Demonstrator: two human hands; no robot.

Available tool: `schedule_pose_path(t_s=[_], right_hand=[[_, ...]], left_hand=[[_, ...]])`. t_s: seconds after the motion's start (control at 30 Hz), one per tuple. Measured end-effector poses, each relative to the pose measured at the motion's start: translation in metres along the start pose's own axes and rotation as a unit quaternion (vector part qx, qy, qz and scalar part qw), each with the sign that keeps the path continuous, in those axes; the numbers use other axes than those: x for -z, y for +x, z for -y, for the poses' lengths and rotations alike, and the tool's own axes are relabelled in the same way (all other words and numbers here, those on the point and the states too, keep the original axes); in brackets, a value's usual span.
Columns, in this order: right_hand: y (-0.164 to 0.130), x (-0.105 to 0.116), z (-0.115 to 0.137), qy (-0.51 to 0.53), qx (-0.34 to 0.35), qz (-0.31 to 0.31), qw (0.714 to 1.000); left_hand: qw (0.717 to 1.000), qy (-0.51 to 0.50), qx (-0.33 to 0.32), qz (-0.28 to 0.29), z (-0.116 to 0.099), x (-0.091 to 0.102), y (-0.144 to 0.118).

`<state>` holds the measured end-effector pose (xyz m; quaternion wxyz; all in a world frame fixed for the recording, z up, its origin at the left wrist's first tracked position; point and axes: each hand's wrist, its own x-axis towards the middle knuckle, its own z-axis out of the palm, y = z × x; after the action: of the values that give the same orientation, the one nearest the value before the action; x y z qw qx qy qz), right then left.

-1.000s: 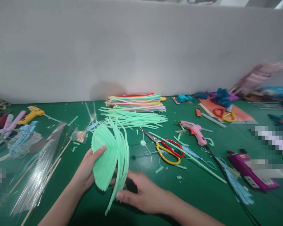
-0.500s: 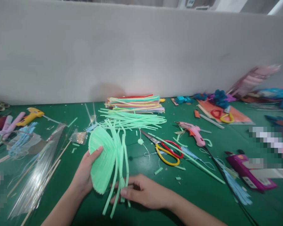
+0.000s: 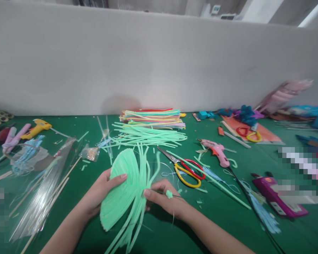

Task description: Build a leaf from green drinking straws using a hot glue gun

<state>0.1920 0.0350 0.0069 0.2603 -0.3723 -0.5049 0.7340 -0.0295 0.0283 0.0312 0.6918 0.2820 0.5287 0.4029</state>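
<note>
A flat, fan-shaped piece of mint-green pipe cleaners (image 3: 122, 192) is in my left hand (image 3: 102, 192), the thumb lying on its face and the fingers behind. From its right side loose pipe-cleaner ends (image 3: 131, 229) spread upward and downward. My right hand (image 3: 165, 201) is closed, thumb and fingers pinching the strands at the piece's right edge. Across that hand lies a thin dark wire or thread with a small green tuft (image 3: 169, 194). Scissors (image 3: 189, 173) with one red and one yellow handle lie just beyond the right hand.
Green pipe cleaners (image 3: 151, 135) lie in a pile ahead, with a multicoloured bundle (image 3: 153, 118) behind them against the grey partition (image 3: 159, 63). A pink glue gun (image 3: 217, 150) and a purple tool (image 3: 275, 197) are at right. Clear plastic sleeves (image 3: 45, 194) and a yellow glue gun (image 3: 37, 128) are at left.
My right hand has moved up to pinch the strands beside the fan. The small green tuft has gone from beside the scissors to over my right hand. The fan has shifted slightly right and tilted.
</note>
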Motion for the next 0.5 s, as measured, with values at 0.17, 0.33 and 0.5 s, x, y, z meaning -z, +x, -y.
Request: schedule_pose_path(t_s=[0.17,0.33,0.5], right_hand=[[0.001,-0.005,0.001,-0.006,0.024,0.044,0.999],[0.0,0.002,0.004,0.002,0.022,0.067,0.997],[0.0,0.02,0.015,0.021,-0.022,0.171,0.985]], left_hand=[[1.0,-0.009,0.006,0.029,0.002,-0.004,-0.001],[1.0,-0.013,0.009,0.015,0.003,-0.003,0.002],[1.0,-0.002,0.011,-0.01,0.003,0.007,0.005]])
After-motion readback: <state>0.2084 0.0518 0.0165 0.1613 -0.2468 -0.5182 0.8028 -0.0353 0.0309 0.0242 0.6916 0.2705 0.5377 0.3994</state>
